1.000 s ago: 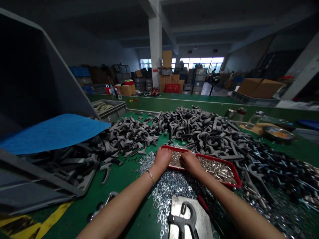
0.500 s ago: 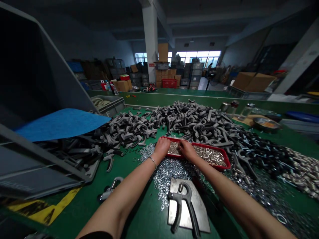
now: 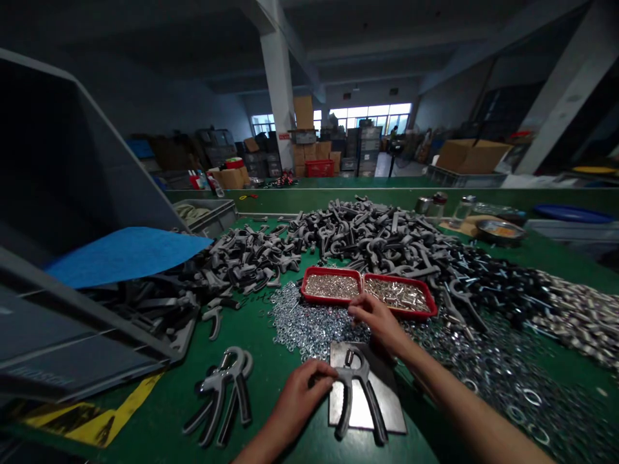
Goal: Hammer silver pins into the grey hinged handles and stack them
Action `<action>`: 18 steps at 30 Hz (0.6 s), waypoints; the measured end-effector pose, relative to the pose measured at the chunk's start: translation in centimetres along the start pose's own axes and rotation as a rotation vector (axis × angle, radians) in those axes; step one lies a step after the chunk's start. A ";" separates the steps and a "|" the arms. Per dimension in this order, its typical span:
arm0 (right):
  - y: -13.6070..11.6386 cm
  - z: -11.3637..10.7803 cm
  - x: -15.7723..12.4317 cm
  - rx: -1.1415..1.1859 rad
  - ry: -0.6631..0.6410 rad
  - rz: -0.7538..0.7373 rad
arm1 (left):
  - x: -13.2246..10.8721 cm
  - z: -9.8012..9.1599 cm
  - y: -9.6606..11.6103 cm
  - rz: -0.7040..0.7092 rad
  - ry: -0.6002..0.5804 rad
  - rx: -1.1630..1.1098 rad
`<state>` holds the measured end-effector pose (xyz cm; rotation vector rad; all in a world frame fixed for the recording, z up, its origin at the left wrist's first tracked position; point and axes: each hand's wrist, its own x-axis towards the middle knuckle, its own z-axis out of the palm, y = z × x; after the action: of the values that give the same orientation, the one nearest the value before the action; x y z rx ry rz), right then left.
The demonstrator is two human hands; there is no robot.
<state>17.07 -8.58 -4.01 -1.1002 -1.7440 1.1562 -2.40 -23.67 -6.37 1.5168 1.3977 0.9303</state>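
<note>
Against the picture of half a second ago, both hands have been drawn back out of the left compartment of the red two-compartment plastic tray (image 3: 367, 278), which is filled with small bright metal pieces. The left hand (image 3: 300, 386) has been brought down to 6 o'clock, where its fingers are curled against the upper left handle of the grey two-handled grip tool (image 3: 360, 386). This tool lies on a flat bare-metal plate (image 3: 358, 417) at the near edge of the green surface (image 3: 271, 361). The right hand (image 3: 374, 316) is held just at the tray's near rim, at 12 o'clock from the tool. Its fingertips are drawn together, and whether a small piece is pinched between them cannot be told. The loose heap of silver washers (image 3: 309, 322) is seen between tray and plate, towards 10 o'clock of the tool. Two finished grey grip tools (image 3: 222, 386) are now fully in view at 9 o'clock, where only one was partly seen before. The large pile of grey moulded handle parts (image 3: 362, 235) remains beyond the tray at 12 o'clock. The blue sheet (image 3: 126, 254) remains on the tilted grey bin (image 3: 72, 193) at 10 o'clock. No brand, label or writing can be read; a yellow floor-style marking (image 3: 72, 419) at 8 o'clock carries no letters.
</note>
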 end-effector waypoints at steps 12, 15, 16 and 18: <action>1.6 -0.1 -11.4 -0.135 -0.011 0.063 | -1.1 0.1 -2.9 0.123 0.152 0.439; 2.1 0.7 -11.1 -0.160 -0.036 0.053 | -2.1 -0.5 -4.4 0.117 0.137 0.497; 2.3 0.9 -11.1 -0.186 -0.041 0.026 | -2.2 -0.8 -4.5 0.110 0.136 0.494; 2.5 1.3 -11.0 -0.278 -0.052 -0.086 | -2.4 -1.1 -4.2 0.090 0.162 0.473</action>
<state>20.25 -18.62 -8.20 -1.1518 -2.0169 0.9160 -5.20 -25.85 -9.83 1.8970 1.7681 0.8259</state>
